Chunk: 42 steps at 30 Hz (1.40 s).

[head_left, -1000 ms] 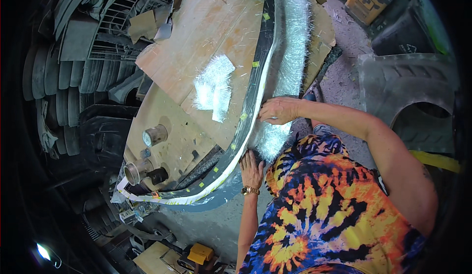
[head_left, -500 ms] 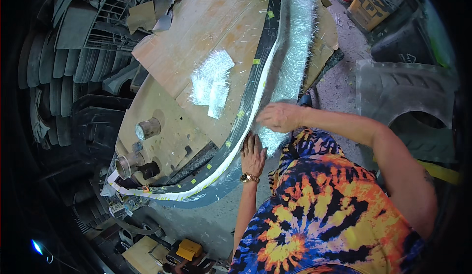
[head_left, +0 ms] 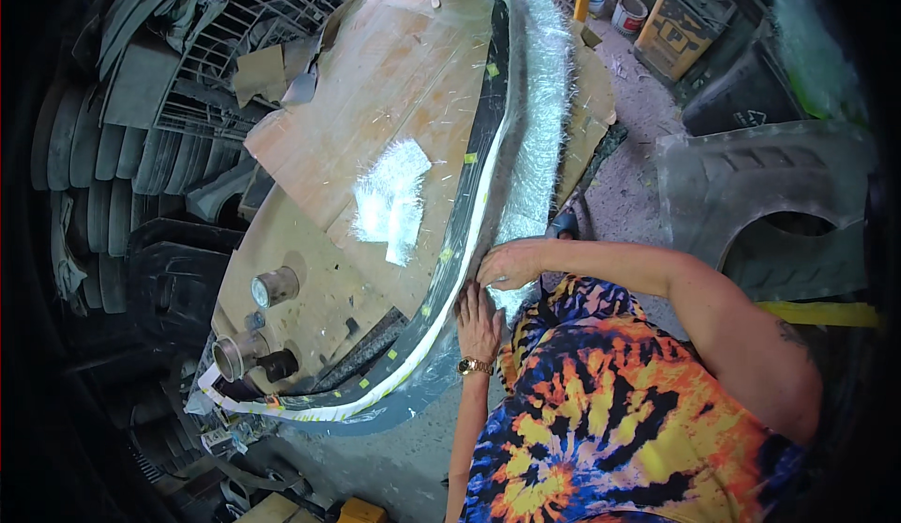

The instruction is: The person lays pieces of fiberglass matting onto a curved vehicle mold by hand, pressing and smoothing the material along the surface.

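While cardboard (head_left: pixel 375 82) lies near stacked parts (head_left: pixel 111 152), the left hand (head_left: pixel 480 324) rests spread, right hand (head_left: pixel 511 264) curled, grip unclear.

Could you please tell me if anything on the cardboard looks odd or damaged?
The white fibre patch looks ragged: its edges are frayed, and it lies on the cardboard, apart from the fibre strip at the right hand.

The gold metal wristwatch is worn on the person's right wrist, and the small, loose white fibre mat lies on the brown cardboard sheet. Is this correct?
Not quite: the head view shows the gold metal wristwatch on the wrist of the left hand. The small, loose white fibre mat does lie on the brown cardboard sheet.
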### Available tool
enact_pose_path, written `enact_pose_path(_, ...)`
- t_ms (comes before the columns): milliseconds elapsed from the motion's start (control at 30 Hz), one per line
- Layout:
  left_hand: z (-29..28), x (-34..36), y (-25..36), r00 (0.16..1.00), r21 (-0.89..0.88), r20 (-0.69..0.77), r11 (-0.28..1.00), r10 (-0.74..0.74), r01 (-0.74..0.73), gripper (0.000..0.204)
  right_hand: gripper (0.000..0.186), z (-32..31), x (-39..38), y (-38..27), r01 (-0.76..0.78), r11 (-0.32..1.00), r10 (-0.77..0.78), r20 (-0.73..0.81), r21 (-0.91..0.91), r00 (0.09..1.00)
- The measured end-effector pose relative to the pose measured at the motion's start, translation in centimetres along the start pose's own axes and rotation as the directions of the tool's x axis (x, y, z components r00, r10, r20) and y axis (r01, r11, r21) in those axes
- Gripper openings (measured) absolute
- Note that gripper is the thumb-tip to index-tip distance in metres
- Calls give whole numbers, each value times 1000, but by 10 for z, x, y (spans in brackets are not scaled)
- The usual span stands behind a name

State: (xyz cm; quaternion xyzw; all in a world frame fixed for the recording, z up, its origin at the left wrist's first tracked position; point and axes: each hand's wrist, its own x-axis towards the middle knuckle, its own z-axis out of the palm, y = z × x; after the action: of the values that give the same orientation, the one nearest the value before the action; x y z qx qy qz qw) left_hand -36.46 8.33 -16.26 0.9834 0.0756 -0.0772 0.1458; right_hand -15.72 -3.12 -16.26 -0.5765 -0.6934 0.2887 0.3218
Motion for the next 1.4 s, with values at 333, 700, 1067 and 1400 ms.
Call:
enact_pose_path(333, -25, 0, 1, 992, -109, -125, 993, 34, -47, 54, 28, -39, -14, 3, -130, 988, 140, -138, 78, 980)
enact_pose_path(700, -79, 122, -137, 855, -416, -397, 896, -334, 157, 17, 28, -60, -203, -34, -639, 513, 849, -230, 573, 476)
enact_pose_path(1067, -52, 179, -173, 826, -67, -157, 840, -541, 538, 39, 20, 103, -428, 15, -659, -33, 999, 44, 752, 0)
enact_pose_path(1400, -78, 116, -205, 825, -387, -327, 862, -461, 329, 23, 31, -29, -254, -12, -429, 295, 953, -234, 854, 190)
